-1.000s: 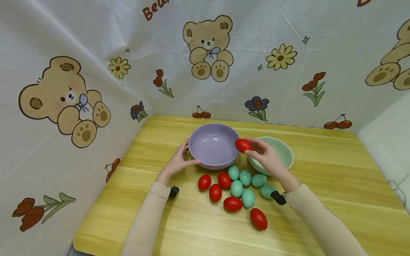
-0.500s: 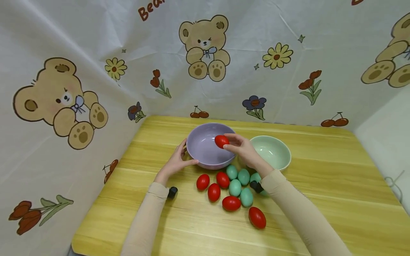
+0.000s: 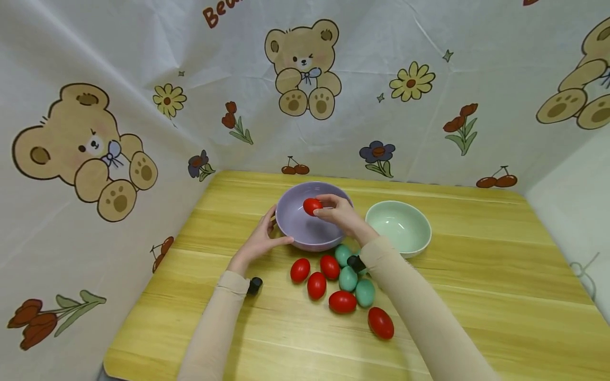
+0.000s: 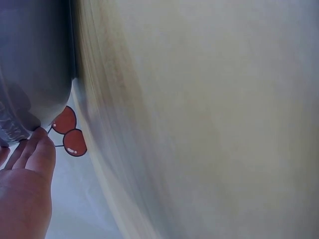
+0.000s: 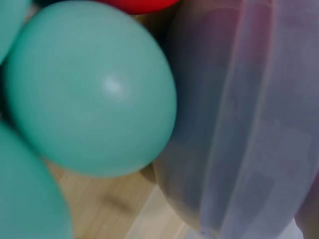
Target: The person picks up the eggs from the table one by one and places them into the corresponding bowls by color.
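My right hand (image 3: 339, 214) pinches a red egg (image 3: 312, 206) between thumb and fingers, above the inside of the purple bowl (image 3: 297, 230). Around the bowl's left side, my left hand (image 3: 259, 241) has its thumb at the front and its fingers along the outer wall. The left wrist view has those fingers (image 4: 40, 152) against the bowl's lower outside (image 4: 37, 64). In front of the bowl lie several red eggs (image 3: 342, 302) and several teal eggs (image 3: 365, 292), some teal ones partly hidden by my right arm. A teal egg (image 5: 92, 89) fills much of the right wrist view.
A pale green bowl (image 3: 400, 227) stands right of the purple one, beyond my right forearm. The wooden table (image 3: 486, 264) meets a bear-printed cloth (image 3: 362, 116) at the back and left. One red egg (image 3: 380, 323) lies nearest the front.
My right hand has carried the red egg leftward from between the two bowls to above the purple bowl's inside. The left hand stays at the bowl, and the head view has shifted slightly.
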Action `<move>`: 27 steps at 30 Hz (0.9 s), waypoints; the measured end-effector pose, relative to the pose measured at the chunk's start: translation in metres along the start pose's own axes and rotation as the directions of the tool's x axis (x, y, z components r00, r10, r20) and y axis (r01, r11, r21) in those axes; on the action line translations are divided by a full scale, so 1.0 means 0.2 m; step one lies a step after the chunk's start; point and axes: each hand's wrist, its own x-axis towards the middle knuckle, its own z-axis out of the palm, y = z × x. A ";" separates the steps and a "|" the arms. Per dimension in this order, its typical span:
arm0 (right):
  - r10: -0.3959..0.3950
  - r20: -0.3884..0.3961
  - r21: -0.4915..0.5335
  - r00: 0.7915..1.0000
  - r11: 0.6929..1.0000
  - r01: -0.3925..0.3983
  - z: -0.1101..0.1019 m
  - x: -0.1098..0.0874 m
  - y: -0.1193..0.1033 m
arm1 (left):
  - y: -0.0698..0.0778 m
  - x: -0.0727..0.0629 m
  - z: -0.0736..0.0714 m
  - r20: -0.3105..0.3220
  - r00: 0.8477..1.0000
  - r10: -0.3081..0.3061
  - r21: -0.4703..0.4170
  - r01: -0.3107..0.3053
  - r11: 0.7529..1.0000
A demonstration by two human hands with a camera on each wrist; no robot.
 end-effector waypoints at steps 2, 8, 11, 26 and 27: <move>0.030 0.004 -0.013 1.000 0.999 -0.030 0.01 0.02 0.00 | 0.00 0.01 0.00 -0.001 1.000 0.004 0.006 -0.004 1.000; 0.137 -0.001 -0.006 0.991 0.991 -0.137 0.01 0.07 0.02 | 0.02 0.00 0.00 0.011 1.000 0.019 -0.004 -0.019 1.000; 0.179 0.009 0.015 0.984 0.984 -0.179 0.02 0.07 0.01 | 0.05 -0.01 -0.01 0.028 1.000 0.010 -0.018 -0.009 1.000; 0.215 -0.001 -0.104 0.977 0.971 -0.214 0.04 0.11 0.07 | 0.00 0.00 0.01 -0.003 1.000 0.002 -0.020 -0.002 1.000; 0.215 0.002 -0.108 0.977 0.971 -0.214 0.04 0.11 0.07 | 0.00 0.00 0.01 -0.002 1.000 0.000 -0.020 0.000 1.000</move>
